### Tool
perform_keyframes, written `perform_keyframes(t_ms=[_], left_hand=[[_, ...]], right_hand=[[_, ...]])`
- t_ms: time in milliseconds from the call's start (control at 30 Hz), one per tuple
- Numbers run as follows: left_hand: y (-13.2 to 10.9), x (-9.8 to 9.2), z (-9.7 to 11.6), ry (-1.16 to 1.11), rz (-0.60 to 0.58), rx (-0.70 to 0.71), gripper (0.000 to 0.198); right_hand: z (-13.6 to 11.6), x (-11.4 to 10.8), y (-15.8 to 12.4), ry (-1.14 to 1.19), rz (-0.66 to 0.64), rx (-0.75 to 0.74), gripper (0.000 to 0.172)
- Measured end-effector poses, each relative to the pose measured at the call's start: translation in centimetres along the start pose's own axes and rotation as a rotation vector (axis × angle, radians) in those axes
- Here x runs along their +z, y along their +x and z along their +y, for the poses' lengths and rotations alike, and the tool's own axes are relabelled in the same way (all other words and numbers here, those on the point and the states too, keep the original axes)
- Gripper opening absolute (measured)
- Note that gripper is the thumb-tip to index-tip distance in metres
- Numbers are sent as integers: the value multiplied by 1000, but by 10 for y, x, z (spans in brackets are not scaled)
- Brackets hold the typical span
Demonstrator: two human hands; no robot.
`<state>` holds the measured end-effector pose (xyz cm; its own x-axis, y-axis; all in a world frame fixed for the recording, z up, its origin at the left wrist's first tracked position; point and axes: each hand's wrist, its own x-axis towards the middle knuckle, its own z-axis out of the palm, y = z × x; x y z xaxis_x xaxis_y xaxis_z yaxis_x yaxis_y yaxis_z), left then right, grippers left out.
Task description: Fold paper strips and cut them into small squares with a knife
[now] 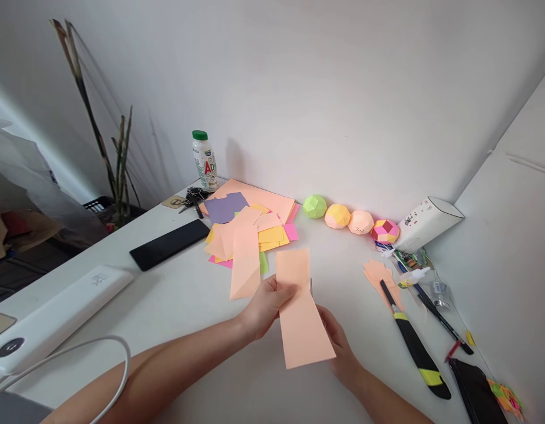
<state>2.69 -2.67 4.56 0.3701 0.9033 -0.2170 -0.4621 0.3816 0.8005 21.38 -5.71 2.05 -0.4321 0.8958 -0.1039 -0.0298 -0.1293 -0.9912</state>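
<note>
A long peach paper strip (304, 330) is upright in front of me, bent about halfway down. My left hand (263, 306) pinches its left edge, thumb on the near face. At the strip's right edge, my right hand (340, 344) is closed behind the lower part, its fingers mostly hidden by the paper. A thin metal tip (311, 287) shows beside the bend, looking like a blade of scissors whose handles are out of sight. Beyond my left hand lies a pile of cut coloured paper (245, 235), with a loose peach strip (245, 265) on top.
Four-coloured paper balls stand by the wall, including a green one (314, 206). On the right lie a box cutter (416, 347), peach scraps (378, 274), a glue bottle (413, 277) and a phone (475, 391). A black slab (169, 244), white device (64, 312) and bottle (205, 162) are left.
</note>
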Motion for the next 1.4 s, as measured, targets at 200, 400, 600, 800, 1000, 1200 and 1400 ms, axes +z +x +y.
perform_keyframes(t_ms=[200, 400, 600, 800, 1000, 1200, 1400], left_hand=[[1, 0, 0, 4, 12, -8, 24], [1, 0, 0, 0, 14, -4, 22], [2, 0, 1, 0, 35, -13, 24], [2, 0, 0, -2, 24, -4, 21], [1, 0, 2, 21, -6, 24, 20], [1, -2, 2, 61, 9, 29, 23], [0, 1, 2, 90, 19, 34, 25]], right_hand=[[2, -1, 0, -15, 11, 8, 37], [4, -2, -1, -11, 7, 7, 35], [3, -1, 0, -16, 13, 8, 37], [6, -1, 0, -20, 24, -5, 39], [4, 0, -1, -34, 42, 32, 40], [2, 1, 0, -65, 44, 22, 41], [0, 0, 0, -81, 26, 9, 43]])
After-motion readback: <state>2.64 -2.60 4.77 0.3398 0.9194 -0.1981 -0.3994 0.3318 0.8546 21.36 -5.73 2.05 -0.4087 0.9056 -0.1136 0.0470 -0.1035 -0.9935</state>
